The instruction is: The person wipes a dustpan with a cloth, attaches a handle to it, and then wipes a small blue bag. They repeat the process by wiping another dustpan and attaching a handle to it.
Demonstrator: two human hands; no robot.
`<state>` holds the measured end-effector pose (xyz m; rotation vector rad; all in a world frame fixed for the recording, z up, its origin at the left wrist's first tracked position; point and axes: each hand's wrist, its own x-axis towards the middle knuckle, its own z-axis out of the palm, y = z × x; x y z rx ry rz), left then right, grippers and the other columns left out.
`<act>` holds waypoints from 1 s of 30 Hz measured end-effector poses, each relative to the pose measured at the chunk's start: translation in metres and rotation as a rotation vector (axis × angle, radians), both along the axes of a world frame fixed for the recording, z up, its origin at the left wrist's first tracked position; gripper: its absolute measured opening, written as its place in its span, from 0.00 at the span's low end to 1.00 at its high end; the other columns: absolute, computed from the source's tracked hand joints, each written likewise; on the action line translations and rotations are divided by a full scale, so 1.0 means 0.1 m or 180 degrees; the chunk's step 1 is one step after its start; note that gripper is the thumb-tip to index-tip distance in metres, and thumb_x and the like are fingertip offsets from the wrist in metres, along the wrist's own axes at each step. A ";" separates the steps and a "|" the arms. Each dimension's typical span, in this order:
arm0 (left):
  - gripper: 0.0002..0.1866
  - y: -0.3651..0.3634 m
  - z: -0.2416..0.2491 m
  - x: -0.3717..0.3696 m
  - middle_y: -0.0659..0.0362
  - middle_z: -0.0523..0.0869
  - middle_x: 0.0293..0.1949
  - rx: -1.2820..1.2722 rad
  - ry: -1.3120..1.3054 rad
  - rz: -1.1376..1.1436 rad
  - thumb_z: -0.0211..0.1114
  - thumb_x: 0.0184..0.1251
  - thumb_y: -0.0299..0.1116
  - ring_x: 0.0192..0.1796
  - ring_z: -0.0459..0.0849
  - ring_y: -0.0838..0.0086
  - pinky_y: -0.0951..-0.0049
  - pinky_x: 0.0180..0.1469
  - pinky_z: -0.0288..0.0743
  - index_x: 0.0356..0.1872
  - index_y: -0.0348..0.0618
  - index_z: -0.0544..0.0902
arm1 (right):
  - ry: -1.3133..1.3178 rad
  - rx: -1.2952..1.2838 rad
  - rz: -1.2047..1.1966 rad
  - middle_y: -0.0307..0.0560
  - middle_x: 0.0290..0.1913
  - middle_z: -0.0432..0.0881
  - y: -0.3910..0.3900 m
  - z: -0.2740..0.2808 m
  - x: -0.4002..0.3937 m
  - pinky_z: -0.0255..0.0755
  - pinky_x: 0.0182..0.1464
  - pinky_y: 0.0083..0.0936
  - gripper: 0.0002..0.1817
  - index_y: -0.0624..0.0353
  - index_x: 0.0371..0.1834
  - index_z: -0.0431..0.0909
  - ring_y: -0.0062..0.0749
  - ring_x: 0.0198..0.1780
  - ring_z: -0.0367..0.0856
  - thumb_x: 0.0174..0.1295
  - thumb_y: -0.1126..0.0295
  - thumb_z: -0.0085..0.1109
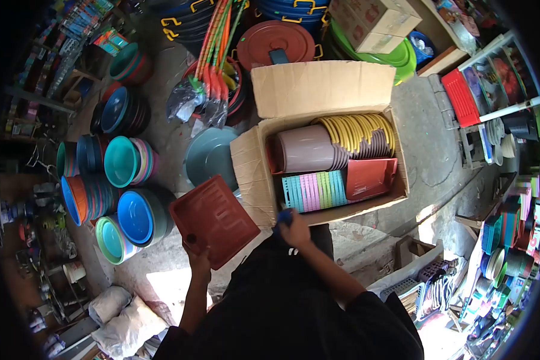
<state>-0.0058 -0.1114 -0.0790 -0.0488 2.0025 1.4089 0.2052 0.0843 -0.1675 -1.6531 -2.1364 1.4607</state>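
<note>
My left hand (200, 259) grips a reddish-brown plastic dustpan (219, 225) by its lower edge, tilted to the left of the box. In my right hand (297, 231) is a bunched dark blue cloth (284, 219), near the front edge of an open cardboard box (318, 219). Inside the box lie nested brown pails (306, 148) with yellow handles (357, 129), a row of pastel plastic baskets (315, 191) and another reddish-brown dustpan (369, 179). The box flaps (321, 90) are folded outward.
Stacks of colored basins (121, 161) stand on the floor at left. A grey-blue tub (207, 159) sits beside the box. Behind are bundled orange and green sticks (216, 57), a lidded red bin (276, 43) and a closed carton (375, 24). Loaded shelves line the right.
</note>
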 end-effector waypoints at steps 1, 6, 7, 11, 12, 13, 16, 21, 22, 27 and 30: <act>0.45 -0.06 0.01 -0.03 0.49 0.63 0.68 -0.0054 0.0162 0.0156 0.57 0.61 0.14 0.67 0.69 0.61 0.62 0.67 0.66 0.75 0.51 0.44 | -0.0289 -0.0254 -0.0104 0.63 0.45 0.82 0.16 -0.13 0.00 0.75 0.50 0.50 0.32 0.58 0.59 0.67 0.61 0.48 0.81 0.55 0.53 0.66; 0.46 -0.26 0.02 -0.05 0.48 0.62 0.69 -0.0005 0.0299 0.0309 0.57 0.59 0.13 0.67 0.68 0.60 0.62 0.66 0.67 0.76 0.50 0.45 | -0.1289 -0.0543 0.0219 0.61 0.51 0.82 0.31 -1.14 0.02 0.75 0.55 0.46 0.38 0.57 0.61 0.70 0.56 0.53 0.81 0.53 0.44 0.65; 0.47 -0.27 0.02 -0.04 0.48 0.61 0.69 -0.0062 0.0263 0.0316 0.57 0.57 0.12 0.68 0.67 0.59 0.61 0.67 0.66 0.76 0.51 0.45 | -0.1166 -0.0677 0.0391 0.59 0.52 0.83 0.28 -1.40 0.04 0.75 0.56 0.45 0.36 0.56 0.60 0.72 0.55 0.54 0.81 0.53 0.43 0.65; 0.49 -0.29 -0.05 0.00 0.48 0.58 0.71 0.0007 0.0404 0.0272 0.56 0.53 0.12 0.70 0.63 0.58 0.60 0.69 0.62 0.76 0.52 0.45 | -0.1300 -0.0683 0.0407 0.54 0.54 0.83 0.21 -1.33 -0.16 0.75 0.58 0.44 0.31 0.50 0.56 0.78 0.53 0.56 0.80 0.53 0.46 0.65; 0.50 -0.26 -0.07 0.00 0.49 0.56 0.72 -0.0077 0.0291 0.0329 0.56 0.52 0.13 0.72 0.60 0.58 0.61 0.71 0.59 0.77 0.52 0.45 | -0.1469 -0.0712 0.0439 0.55 0.54 0.83 0.22 -1.19 -0.22 0.75 0.57 0.45 0.28 0.47 0.58 0.77 0.52 0.56 0.80 0.54 0.49 0.64; 0.50 -0.23 -0.10 0.00 0.49 0.56 0.72 -0.0024 0.0271 0.0349 0.56 0.52 0.13 0.72 0.60 0.58 0.61 0.71 0.59 0.77 0.52 0.45 | -0.1491 -0.0656 0.0442 0.55 0.54 0.83 0.22 -1.11 -0.26 0.75 0.57 0.45 0.28 0.47 0.58 0.77 0.52 0.56 0.80 0.54 0.49 0.64; 0.50 -0.14 -0.19 0.00 0.49 0.55 0.73 -0.0023 0.0531 0.0064 0.56 0.51 0.13 0.73 0.58 0.58 0.61 0.72 0.56 0.77 0.52 0.45 | -0.1455 -0.0426 0.0434 0.53 0.53 0.83 0.09 -0.97 -0.17 0.75 0.57 0.45 0.31 0.44 0.59 0.76 0.51 0.55 0.81 0.51 0.49 0.67; 0.50 -0.02 -0.26 -0.03 0.49 0.55 0.73 -0.0013 0.0615 -0.0228 0.58 0.50 0.15 0.74 0.57 0.57 0.61 0.73 0.53 0.76 0.51 0.46 | -0.1340 -0.0298 0.1222 0.53 0.51 0.83 0.07 -1.05 -0.23 0.75 0.55 0.47 0.20 0.44 0.59 0.74 0.50 0.53 0.83 0.63 0.58 0.55; 0.50 0.01 -0.30 -0.04 0.49 0.55 0.73 -0.0018 0.0613 -0.0244 0.58 0.50 0.15 0.74 0.57 0.57 0.61 0.73 0.53 0.76 0.51 0.46 | -0.1450 -0.0189 0.1242 0.52 0.50 0.84 0.05 -1.10 -0.27 0.74 0.53 0.48 0.18 0.44 0.58 0.74 0.48 0.51 0.84 0.64 0.61 0.52; 0.48 0.09 -0.19 -0.02 0.49 0.59 0.72 -0.0216 0.0579 -0.0456 0.58 0.50 0.15 0.74 0.58 0.58 0.61 0.73 0.54 0.76 0.49 0.49 | -0.1354 0.0258 0.1162 0.50 0.47 0.84 -0.01 -1.31 -0.23 0.71 0.52 0.46 0.20 0.46 0.54 0.74 0.47 0.49 0.84 0.58 0.58 0.60; 0.47 0.26 -0.06 -0.01 0.50 0.60 0.71 0.0131 0.0486 -0.0348 0.58 0.50 0.14 0.73 0.59 0.59 0.61 0.73 0.54 0.75 0.47 0.50 | -0.0962 0.1098 0.0863 0.52 0.42 0.85 0.18 -0.77 -0.06 0.72 0.51 0.45 0.26 0.50 0.53 0.76 0.47 0.46 0.84 0.49 0.57 0.69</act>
